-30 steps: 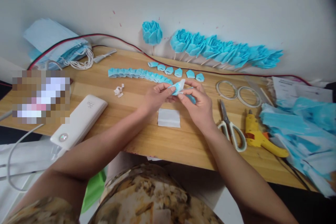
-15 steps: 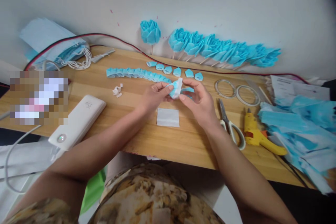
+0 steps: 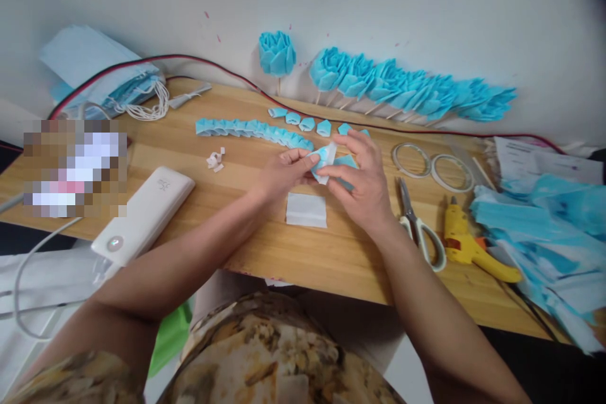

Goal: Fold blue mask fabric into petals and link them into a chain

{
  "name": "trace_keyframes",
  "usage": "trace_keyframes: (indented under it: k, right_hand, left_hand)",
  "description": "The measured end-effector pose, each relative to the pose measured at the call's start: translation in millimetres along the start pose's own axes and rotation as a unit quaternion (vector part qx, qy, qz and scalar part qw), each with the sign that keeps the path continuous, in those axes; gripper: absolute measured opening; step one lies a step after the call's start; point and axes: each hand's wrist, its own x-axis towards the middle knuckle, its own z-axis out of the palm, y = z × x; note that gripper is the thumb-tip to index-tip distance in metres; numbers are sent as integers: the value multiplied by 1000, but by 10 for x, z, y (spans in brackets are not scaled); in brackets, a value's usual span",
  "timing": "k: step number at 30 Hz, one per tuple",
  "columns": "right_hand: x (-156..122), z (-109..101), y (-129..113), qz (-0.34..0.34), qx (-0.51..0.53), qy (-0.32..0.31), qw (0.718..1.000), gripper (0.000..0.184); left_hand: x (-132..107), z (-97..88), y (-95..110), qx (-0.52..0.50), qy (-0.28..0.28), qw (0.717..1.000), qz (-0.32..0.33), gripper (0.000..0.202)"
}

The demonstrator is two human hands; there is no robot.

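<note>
My left hand (image 3: 291, 170) pinches a small folded piece of light-blue fabric (image 3: 320, 156) with a white edge, above the middle of the wooden table. My right hand (image 3: 362, 177) grips the white edge from the other side, one finger above it and the thumb lower down. Just below the hands lies a flat white rectangle of fabric (image 3: 307, 209). A blue piece (image 3: 348, 164) shows partly behind my right fingers. Beyond the hands runs an overlapping row of folded blue petals (image 3: 250, 130), with several separate petals (image 3: 324, 128) behind it, partly covered by my right hand.
Blue fabric flowers on sticks (image 3: 388, 85) lean against the wall. On the right are tape rolls (image 3: 452, 172), scissors (image 3: 416, 221), a yellow glue gun (image 3: 466, 246) and blue scraps (image 3: 544, 221). Leftward lie a white power bank (image 3: 144, 214), paper bits (image 3: 216, 160) and face masks (image 3: 101, 69).
The right hand's fingers have closed further over the white edge, and the folded piece has tilted. The whole view has shifted slightly.
</note>
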Motion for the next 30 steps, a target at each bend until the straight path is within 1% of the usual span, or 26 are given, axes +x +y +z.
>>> trace_keyframes:
  k: [5,13,15,17,19,21,22,23,26,30]
  right_hand:
    - [-24,40,-40,25,39,34,998,9]
    - [-55,118,-106,121,146,77,979,4]
    - [-52,134,-117,162,179,77,967,5]
    - [-47,155,-115,220,228,70,946,9]
    - [-42,176,-104,274,283,65,917,23]
    - [-35,188,-91,303,331,57,892,40]
    - [-31,188,-88,310,349,47,883,43]
    - [-28,184,-88,315,363,34,876,41]
    - [-21,163,-104,332,386,1,861,25]
    - [-8,141,-134,344,386,15,856,18]
  left_hand:
    - [18,-16,-44,13,-6,1000,23,24]
    - [23,-18,-58,25,5,998,59,25]
    - [20,-8,-55,27,8,998,57,23]
    - [18,5,-50,28,11,998,53,19]
    - [15,16,-45,29,14,998,50,17]
    - [12,22,-44,30,16,998,46,15]
    - [11,22,-46,32,16,998,45,14]
    - [11,21,-50,34,16,998,43,14]
    - [14,11,-67,44,11,998,45,13]
    - [22,-10,-79,77,-3,995,57,19]
